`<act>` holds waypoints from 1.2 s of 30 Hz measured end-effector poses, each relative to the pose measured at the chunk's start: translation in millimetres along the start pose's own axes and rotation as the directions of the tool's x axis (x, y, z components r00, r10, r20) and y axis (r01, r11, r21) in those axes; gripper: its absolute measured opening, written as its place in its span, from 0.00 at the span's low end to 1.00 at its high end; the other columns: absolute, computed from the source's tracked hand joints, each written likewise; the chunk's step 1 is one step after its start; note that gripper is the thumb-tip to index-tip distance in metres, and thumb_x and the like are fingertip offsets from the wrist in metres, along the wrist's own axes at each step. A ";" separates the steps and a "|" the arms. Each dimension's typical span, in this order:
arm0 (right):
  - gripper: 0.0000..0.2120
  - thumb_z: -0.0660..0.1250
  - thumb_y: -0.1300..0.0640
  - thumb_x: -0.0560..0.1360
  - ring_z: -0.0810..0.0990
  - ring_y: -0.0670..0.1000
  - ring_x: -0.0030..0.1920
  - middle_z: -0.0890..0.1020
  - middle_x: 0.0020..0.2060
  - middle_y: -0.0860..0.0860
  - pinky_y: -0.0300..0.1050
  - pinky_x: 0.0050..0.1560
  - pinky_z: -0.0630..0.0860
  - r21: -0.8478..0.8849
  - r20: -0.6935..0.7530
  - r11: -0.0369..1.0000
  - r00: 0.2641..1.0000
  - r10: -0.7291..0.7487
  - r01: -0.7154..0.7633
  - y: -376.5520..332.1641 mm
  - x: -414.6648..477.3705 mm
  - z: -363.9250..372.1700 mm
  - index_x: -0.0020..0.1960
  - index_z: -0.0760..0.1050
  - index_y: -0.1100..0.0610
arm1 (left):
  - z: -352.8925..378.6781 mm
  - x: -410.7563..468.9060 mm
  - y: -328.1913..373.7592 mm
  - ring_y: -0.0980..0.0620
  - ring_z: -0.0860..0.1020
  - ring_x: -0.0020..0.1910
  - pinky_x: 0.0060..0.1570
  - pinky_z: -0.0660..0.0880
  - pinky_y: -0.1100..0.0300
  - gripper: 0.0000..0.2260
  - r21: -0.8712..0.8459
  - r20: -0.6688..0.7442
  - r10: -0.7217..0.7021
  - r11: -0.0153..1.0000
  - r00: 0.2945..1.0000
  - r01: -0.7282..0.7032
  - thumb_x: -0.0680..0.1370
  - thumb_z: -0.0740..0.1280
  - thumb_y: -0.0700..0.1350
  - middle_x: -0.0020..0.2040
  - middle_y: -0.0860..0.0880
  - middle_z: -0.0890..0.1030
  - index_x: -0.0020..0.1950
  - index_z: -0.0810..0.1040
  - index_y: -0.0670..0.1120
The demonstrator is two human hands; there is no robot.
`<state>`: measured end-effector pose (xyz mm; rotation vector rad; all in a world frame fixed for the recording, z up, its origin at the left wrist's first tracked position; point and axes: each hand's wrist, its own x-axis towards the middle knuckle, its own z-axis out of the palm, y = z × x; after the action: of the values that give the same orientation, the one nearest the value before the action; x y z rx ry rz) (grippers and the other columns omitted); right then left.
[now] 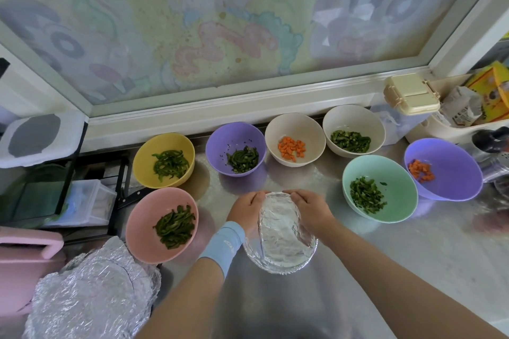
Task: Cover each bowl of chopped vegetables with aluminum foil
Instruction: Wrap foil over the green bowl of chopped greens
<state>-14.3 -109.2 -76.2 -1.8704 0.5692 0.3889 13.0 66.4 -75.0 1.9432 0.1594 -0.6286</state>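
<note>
A foil-covered bowl (281,239) stands on the steel counter right in front of me. My left hand (246,210) grips the foil at the bowl's far left rim, and my right hand (311,209) grips it at the far right rim, fingers curled over the edge. Uncovered bowls surround it: a pink bowl (143,239) and a yellow bowl (146,158) with green strips at the left, a purple bowl (220,140) with greens, a beige bowl (278,132) with carrot cubes, a beige bowl (355,118) with greens, a mint bowl (399,173) with greens, a purple bowl (457,168) with carrot.
A heap of crumpled foil (91,294) lies at the lower left beside a pink object (24,256). A knife (132,198) lies left of the pink bowl. A cream lidded box (410,93) and packets stand at the back right. A window frame (220,107) runs along the counter's far edge.
</note>
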 end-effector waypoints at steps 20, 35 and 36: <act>0.11 0.63 0.51 0.81 0.78 0.42 0.58 0.83 0.54 0.40 0.39 0.62 0.71 0.003 0.098 0.998 0.993 -0.063 0.063 -5.5 -1.4 -3.3 0.60 0.81 0.46 | -14.9 -13.3 -9.5 0.63 0.78 0.55 0.51 0.70 0.74 0.12 -0.125 -0.029 -0.037 0.992 0.999 0.033 0.82 0.60 0.46 0.54 0.60 0.82 0.57 0.82 0.53; 0.16 0.55 0.54 0.82 0.78 0.51 0.57 0.82 0.55 0.47 0.50 0.63 0.74 0.266 -0.172 0.956 0.969 0.176 -0.126 8.5 -55.3 18.5 0.61 0.79 0.49 | -1.1 -25.1 -2.8 0.57 0.78 0.52 0.47 0.70 0.74 0.13 0.008 -0.125 0.046 0.999 0.991 -0.045 0.82 0.60 0.42 0.49 0.60 0.82 0.50 0.82 0.56; 0.16 0.55 0.54 0.81 0.79 0.51 0.56 0.82 0.54 0.46 0.50 0.63 0.74 0.250 -0.137 0.959 0.976 0.172 -0.134 4.5 -50.9 16.9 0.60 0.80 0.48 | -1.3 -30.1 -5.3 0.56 0.79 0.52 0.48 0.71 0.72 0.14 -0.041 -0.164 0.016 0.999 0.986 -0.023 0.82 0.60 0.42 0.48 0.60 0.82 0.47 0.81 0.57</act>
<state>-59.1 -84.6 -59.3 -1.6375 0.8351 0.2616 -14.2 74.9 -64.0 1.9522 0.2545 -0.4487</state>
